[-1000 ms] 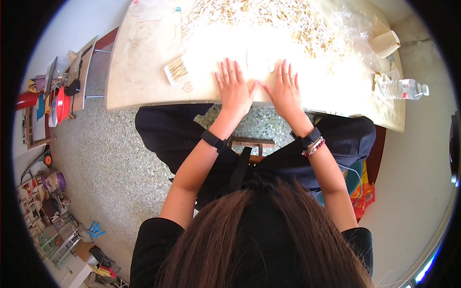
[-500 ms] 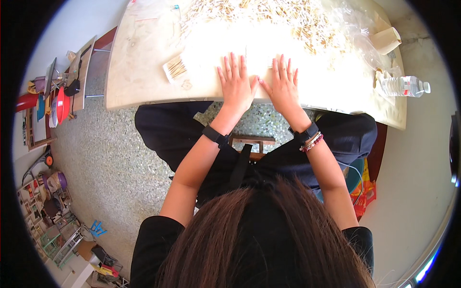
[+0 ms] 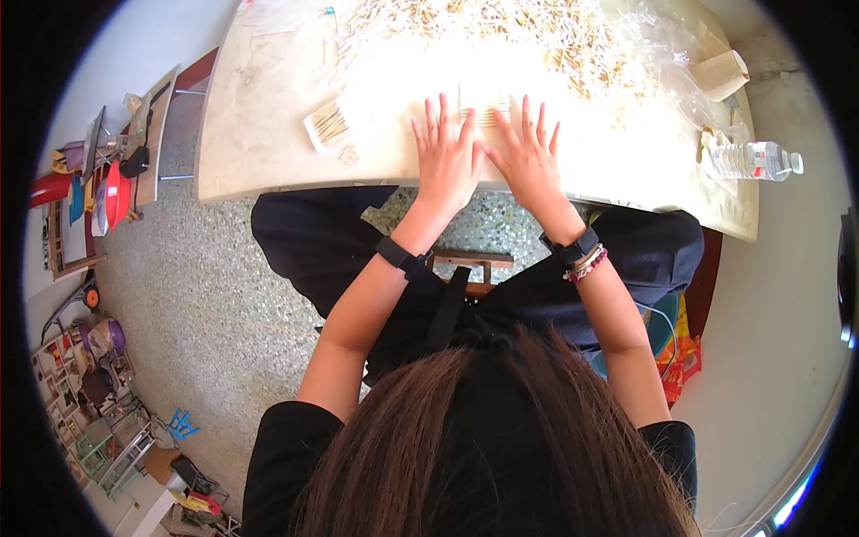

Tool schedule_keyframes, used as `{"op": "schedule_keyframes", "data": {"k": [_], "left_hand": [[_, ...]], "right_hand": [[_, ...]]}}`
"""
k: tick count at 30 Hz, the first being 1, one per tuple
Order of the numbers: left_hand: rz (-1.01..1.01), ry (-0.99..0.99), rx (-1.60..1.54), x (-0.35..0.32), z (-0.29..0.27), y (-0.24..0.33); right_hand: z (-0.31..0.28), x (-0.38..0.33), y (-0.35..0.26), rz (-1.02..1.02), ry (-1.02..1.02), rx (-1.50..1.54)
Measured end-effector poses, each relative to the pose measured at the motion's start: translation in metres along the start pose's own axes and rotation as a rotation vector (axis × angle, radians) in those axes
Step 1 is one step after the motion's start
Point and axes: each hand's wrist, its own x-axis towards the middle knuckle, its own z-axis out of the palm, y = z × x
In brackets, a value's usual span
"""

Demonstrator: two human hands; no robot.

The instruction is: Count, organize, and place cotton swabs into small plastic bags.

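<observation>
Observation, head view: the person sits at a pale table (image 3: pixel 268 152) with both hands laid flat near its front edge, side by side and almost touching at the thumbs. Left hand (image 3: pixel 445 161): fingers spread wide and extended, palm down, nothing gripped. Right hand (image 3: pixel 528 159): the same, fingers fanned, palm down, nothing clasped. Between and just beyond the fingertips lies a small row of thin sticks (image 3: pixel 483 115), seemingly aligned parallel; glare washes out this patch of table, so whether the fingertips actually press on the sticks cannot be told. Farther back, a large loose heap of sticks (image 3: pixel 501 22) covers the rear of the table, unsorted and lying every way. To the left of the left hand, apart from it, sits one small tidy bundle of sticks (image 3: pixel 327 123). At the right end are crumpled clear plastic (image 3: pixel 667 63), a small pale box (image 3: pixel 723 73) and a clear water bottle (image 3: pixel 750 161) lying on its side. Judgement on progress: early. One bundle appears finished and set aside, a second batch looks to be under levelling beneath the hands, and the bulk of the heap is untouched. Remaining work is judged far greater than what is done.
</observation>
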Motion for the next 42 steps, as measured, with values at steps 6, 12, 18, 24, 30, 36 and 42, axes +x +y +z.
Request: {"op": "schedule_keyframes", "data": {"k": [6, 12, 18, 24, 30, 36, 42], "left_hand": [[0.045, 0.02, -0.109, 0.002, 0.0, -0.003], [0.051, 0.034, -0.073, -0.001, 0.002, -0.001], [0.024, -0.001, -0.048, -0.003, 0.001, -0.001], [0.027, 0.048, -0.084, -0.002, 0.001, -0.003], [0.022, 0.053, -0.062, 0.004, -0.003, -0.004], [0.045, 0.003, -0.051, 0.004, -0.003, 0.0], [0.03, 0.007, -0.026, 0.004, -0.004, 0.002]], "right_hand": [[-0.004, 0.0, -0.001, 0.014, -0.012, 0.06], [-0.003, 0.018, 0.002, 0.066, 0.021, 0.103], [0.003, 0.03, 0.003, 0.01, -0.046, 0.065], [0.008, 0.027, 0.001, 0.023, -0.05, 0.043], [0.009, 0.025, 0.0, 0.025, -0.052, 0.045], [0.008, 0.024, -0.001, 0.023, -0.064, 0.037], [0.007, 0.022, -0.002, 0.023, -0.074, 0.043]]}}
